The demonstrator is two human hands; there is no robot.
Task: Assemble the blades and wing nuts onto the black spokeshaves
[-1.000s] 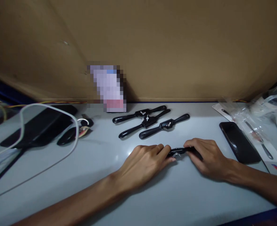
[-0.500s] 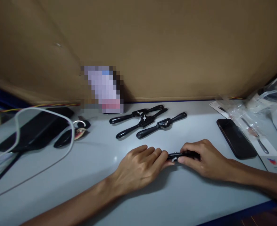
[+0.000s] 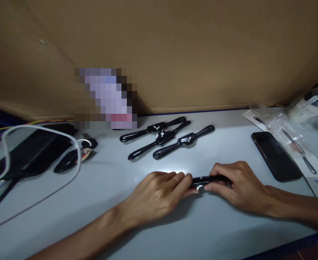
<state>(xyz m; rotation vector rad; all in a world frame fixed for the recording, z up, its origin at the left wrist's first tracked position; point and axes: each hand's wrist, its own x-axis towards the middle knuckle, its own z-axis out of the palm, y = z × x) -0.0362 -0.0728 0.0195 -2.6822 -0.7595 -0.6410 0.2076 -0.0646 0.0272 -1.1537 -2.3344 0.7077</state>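
Observation:
A black spokeshave with a silver wing screw is gripped at both ends, low over the grey table. My left hand is closed around its left handle, which is mostly hidden by the fingers. Thumb and fingers of my right hand pinch the right handle, close to the middle body. Just beyond my hands lie three similar black spokeshaves: the nearest one is apart from the others, while the middle one and the farthest one lie close together, their handles crossing in view.
To the right lie a black phone and a carded tool in clear plastic packaging. A white cable, keys and a black flat object are at left. Behind stands a brown board, with a blurred-out item against it.
The held spokeshave has rolled slightly, so more of its body shows between my hands. Both hands keep their grip. The view has shifted a little.

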